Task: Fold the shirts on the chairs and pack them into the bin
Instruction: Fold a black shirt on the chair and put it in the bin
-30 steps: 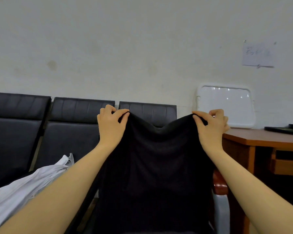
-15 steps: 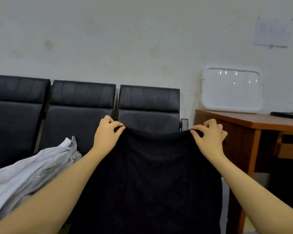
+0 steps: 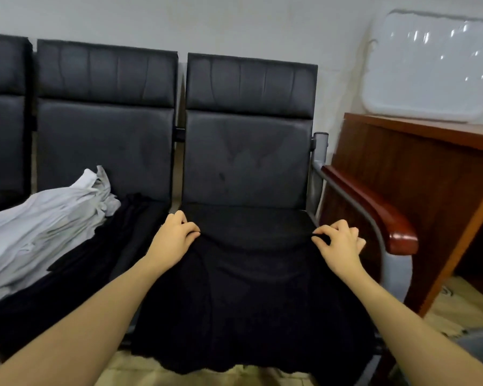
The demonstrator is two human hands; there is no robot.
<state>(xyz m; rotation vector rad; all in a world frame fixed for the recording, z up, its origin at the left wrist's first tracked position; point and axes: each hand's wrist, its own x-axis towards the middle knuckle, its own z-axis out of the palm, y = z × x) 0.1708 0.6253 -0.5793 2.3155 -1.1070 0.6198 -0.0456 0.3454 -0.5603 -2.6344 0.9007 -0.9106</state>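
On the chair [image 3: 248, 162], hands [image 3: 258, 240] apparently pinch black shirt [image 3: 248, 302].

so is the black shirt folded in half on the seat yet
No, the black shirt lies spread flat over the seat, its lower edge hanging off the front, with the left hand and right hand pinching its top corners.

Both forearms [image 3: 95, 313] bare, no sleeves showing.

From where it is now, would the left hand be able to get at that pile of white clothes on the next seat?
Probably yes. The left hand pinches the black shirt spread on the seat, and the crumpled white shirt pile lies just to its left with nothing between them. It would have to let go first.
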